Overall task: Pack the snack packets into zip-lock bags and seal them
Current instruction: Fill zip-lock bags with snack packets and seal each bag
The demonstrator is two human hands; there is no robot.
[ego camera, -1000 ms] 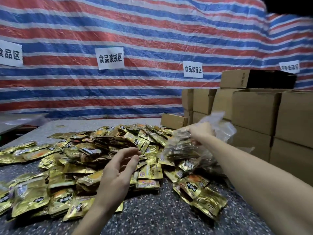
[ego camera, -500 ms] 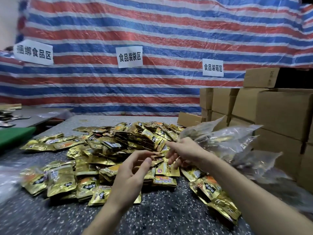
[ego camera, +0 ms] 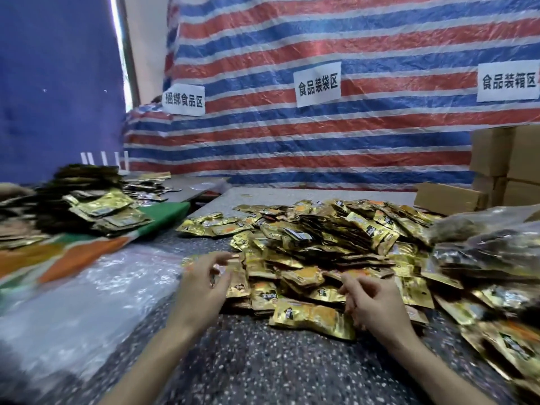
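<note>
1. Packets (ego camera: pixel 315 252) first: the gold snack ones sit in one loose heap mid-way across the speckled table (ego camera: pixel 263 361), right in front of you, so either hand can dip in without stretching.
2. Your left hand (ego camera: pixel 204 285) hovers at the heap's left edge, thumb and fingers spread and a bit bent, holding nothing. Just to its left there's clear plastic (ego camera: pixel 96 290) lying flat. I'd guess that's the stack of empty zip-lock bags, which makes this the handy hand for grabbing a fresh one.
3. Your right hand (ego camera: pixel 374 308) hangs over the heap's near edge, fingers loosely curled, nothing pinched as far as I can see. It looks placed to scoop.
4. The filled bags (ego camera: pixel 491 252) lie off to the right against the heap, near the cardboard boxes (ego camera: pixel 502 153). That reads as a left-to-right flow: empties, packets, packed bags, boxes. I can't tell if they're zipped.
5. My read is you're between bags. A new bag comes next, and since foil that slick probably slides, take small bunches.
</note>
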